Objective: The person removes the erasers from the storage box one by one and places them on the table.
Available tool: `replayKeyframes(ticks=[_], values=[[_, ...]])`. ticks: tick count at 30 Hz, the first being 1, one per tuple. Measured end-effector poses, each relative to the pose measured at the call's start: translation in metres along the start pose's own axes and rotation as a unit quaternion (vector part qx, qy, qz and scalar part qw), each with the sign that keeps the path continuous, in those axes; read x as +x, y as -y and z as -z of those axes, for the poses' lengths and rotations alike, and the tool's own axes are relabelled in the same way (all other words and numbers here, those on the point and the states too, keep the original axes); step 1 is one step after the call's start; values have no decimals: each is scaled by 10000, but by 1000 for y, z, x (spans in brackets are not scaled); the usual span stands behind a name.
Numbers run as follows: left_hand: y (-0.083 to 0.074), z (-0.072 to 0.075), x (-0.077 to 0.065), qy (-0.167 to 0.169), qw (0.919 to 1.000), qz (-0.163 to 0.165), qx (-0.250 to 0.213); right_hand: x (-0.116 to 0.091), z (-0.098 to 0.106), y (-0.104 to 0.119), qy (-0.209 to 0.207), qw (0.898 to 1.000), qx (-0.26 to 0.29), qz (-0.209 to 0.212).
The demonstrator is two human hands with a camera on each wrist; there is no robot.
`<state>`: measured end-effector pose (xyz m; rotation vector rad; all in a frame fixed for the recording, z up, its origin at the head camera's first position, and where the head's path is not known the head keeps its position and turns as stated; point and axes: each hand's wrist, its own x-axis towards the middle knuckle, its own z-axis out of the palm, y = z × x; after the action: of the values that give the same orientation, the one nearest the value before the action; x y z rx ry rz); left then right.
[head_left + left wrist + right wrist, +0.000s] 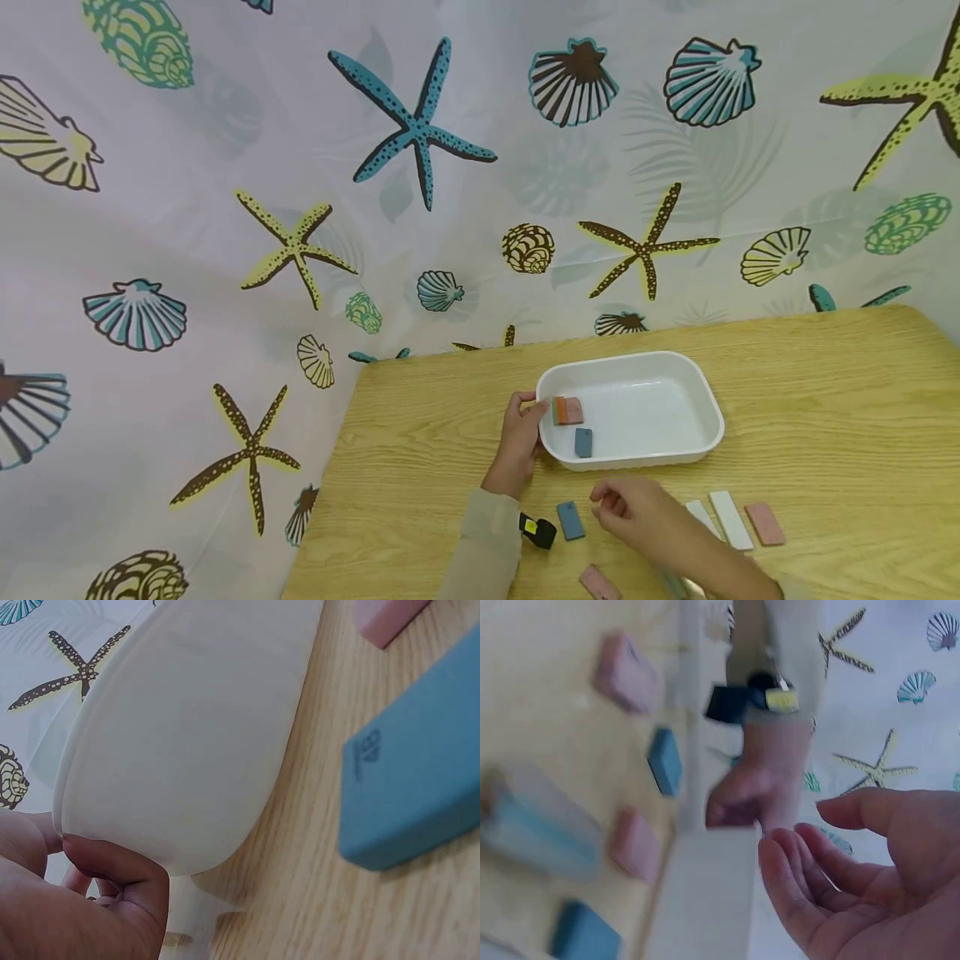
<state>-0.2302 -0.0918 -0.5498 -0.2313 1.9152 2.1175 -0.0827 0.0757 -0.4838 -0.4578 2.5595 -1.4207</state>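
A white oval dish (pixel 697 392) stands on the wooden table. Inside it lie a pink block beside an orange and green one (pixel 567 410) and a blue block (pixel 583 442). My left hand (pixel 534 414) grips the dish's left rim; in the left wrist view its thumb (pixel 112 874) presses against the dish wall (pixel 187 735). My right hand (pixel 611 504) hovers low over the table in front of the dish, fingers loosely curled and empty; the palm (pixel 855 877) shows bare. A blue block (pixel 570 519) lies just left of it on the table.
On the table near me lie a pink block (pixel 600 581), two white bars (pixel 731 518) and another pink block (pixel 765 523). A seashell-print curtain (pixel 412 167) hangs behind the table. The table's left edge (pixel 330 467) runs close to my left arm.
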Motion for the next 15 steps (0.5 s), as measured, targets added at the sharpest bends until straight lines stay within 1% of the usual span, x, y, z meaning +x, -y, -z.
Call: replayKeyframes(ticks=[4,8,11,13,15], values=[[1,0,0,-18,10000,12,38,21,25,8,-670,9967,-445,-111],[1,1,0,-26,10000,-6,13,46,38,3,-1114,9878,-1078,-122],[1,0,0,-26,10000,-29,8,61,38,-8,-1153,9827,-1402,-367],[1,0,0,-29,10000,-31,22,70,34,-15,-992,9821,-1480,-620],[0,0,0,-41,10000,-30,28,77,29,-21,-742,9825,-1460,-887]])
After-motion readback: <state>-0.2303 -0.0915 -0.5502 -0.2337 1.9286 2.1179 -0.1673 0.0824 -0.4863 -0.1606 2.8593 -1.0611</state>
